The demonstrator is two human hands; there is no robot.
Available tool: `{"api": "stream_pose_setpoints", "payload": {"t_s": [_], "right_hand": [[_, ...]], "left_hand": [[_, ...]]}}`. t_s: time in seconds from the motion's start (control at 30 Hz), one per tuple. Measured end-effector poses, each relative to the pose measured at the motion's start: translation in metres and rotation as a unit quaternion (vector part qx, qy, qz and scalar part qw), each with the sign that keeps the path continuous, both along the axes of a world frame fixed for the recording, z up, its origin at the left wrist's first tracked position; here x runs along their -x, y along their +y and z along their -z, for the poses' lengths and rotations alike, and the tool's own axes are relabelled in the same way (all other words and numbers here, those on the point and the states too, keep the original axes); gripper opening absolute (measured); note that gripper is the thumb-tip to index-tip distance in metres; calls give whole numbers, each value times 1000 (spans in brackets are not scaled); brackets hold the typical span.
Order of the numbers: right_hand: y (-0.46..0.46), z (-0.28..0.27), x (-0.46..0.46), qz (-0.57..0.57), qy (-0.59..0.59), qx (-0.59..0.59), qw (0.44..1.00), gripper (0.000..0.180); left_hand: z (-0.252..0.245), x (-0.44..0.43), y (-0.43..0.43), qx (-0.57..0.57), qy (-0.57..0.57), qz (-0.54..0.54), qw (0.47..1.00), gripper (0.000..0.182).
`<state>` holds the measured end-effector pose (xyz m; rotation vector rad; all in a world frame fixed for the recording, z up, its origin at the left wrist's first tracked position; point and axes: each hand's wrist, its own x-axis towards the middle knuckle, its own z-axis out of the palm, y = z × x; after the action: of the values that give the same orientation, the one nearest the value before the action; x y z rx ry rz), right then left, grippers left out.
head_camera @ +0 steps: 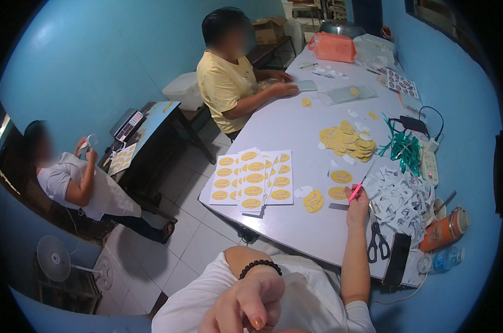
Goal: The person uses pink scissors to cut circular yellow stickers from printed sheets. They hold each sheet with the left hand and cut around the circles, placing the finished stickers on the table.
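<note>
My right hand (357, 204) rests at the table's near right, closed on a pink craft knife or similar slim pink-handled tool (355, 192), over the lower edge of a small sheet with yellow oval stickers (341, 177). My left hand (245, 306), with a black bead bracelet (259, 264) on the wrist, is raised close to the camera, fingers loosely bent and apart, holding nothing visible. Sheets of yellow oval stickers (251, 179) lie fanned out on the table's left side. Between these and the small sheet is a little stack of cut yellow ovals (313, 201); a larger heap (347, 140) lies farther back.
White paper offcuts (397, 200), black-handled scissors (378, 243), a phone (398, 258), an orange flask (445, 229) and a water bottle (447, 259) crowd the right edge. A person in yellow (226, 87) works across the table; another person (78, 183) stands at the left, beside a side table.
</note>
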<state>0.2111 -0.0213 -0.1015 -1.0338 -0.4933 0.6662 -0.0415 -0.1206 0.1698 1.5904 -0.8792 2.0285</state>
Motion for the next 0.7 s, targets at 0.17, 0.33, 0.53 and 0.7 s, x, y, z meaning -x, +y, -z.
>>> {"api": "stream_pose_setpoints", "payload": {"t_s": [0.17,0.33,0.53,0.7], "right_hand": [[-2,2,-2,0,-16,4,1000,20],[-2,3,-3,5,-4,11,1000,20],[-1,3,-3,-3,8,-25,1000,20],[-2,3,-3,0,2,-17,1000,18]], "left_hand": [[-35,-11,-20,242,141,109,954,37],[-24,-22,9,42,154,240,958,30],[-22,-14,23,179,194,200,943,7],[76,20,52,153,777,182,583,26]]}}
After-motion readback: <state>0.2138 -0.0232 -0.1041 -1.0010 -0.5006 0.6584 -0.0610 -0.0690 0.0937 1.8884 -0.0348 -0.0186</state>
